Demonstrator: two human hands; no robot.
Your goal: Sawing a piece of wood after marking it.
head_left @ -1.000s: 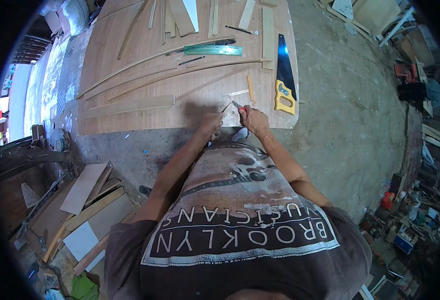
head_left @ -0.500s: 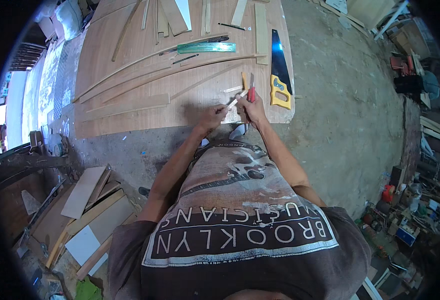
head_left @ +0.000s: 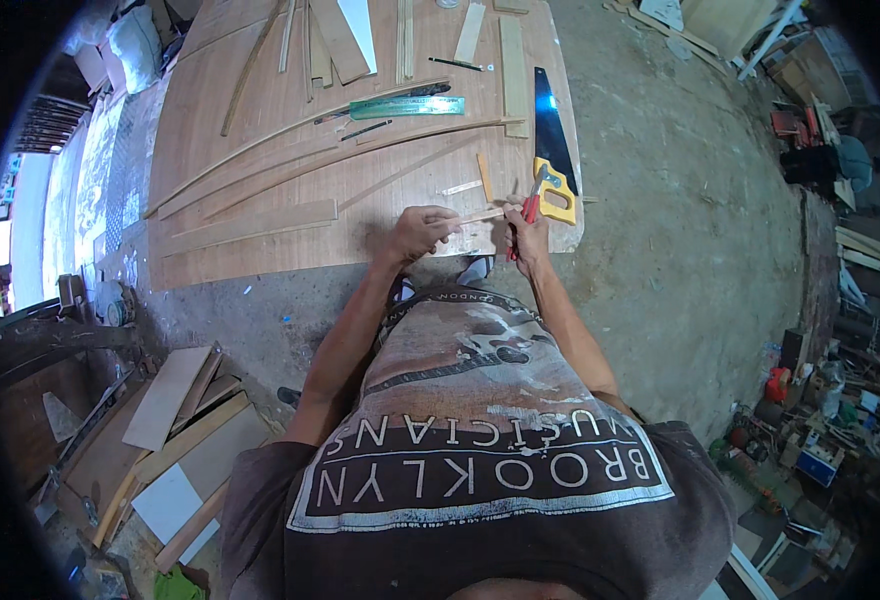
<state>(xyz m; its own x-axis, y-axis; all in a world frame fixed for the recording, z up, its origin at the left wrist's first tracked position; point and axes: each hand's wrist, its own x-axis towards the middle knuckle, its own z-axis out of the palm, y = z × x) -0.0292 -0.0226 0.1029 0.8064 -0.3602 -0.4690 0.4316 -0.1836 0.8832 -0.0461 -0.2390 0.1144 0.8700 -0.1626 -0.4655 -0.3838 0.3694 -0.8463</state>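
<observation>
Close to the table's front edge, my left hand point(head_left: 424, 232) pinches one end of a short, thin wood strip point(head_left: 480, 215). The strip runs almost level to my right hand point(head_left: 530, 240), whose fingers meet its other end. Closed in that right hand is a red-handled utility knife point(head_left: 531, 209), its blade pointing away and slightly right. Just beyond the knife lies a hand saw point(head_left: 557, 202) with a yellow handle and dark blade. Two small offcuts, an orange-brown piece point(head_left: 485, 178) and a pale piece point(head_left: 462, 187), rest on the table beyond the strip.
Across the wooden table point(head_left: 260, 215) lie long thin strips point(head_left: 350, 155), a green clear ruler point(head_left: 407, 107), pencils point(head_left: 365, 130) and flat boards point(head_left: 513, 80). Stacked board scraps point(head_left: 185, 420) lean at the lower left. Assorted clutter point(head_left: 810, 440) fills the floor's right side.
The strip has turned from a slant to nearly level. My right hand has moved right and nearer me, tilting the knife to the right; my left hand has shifted slightly left.
</observation>
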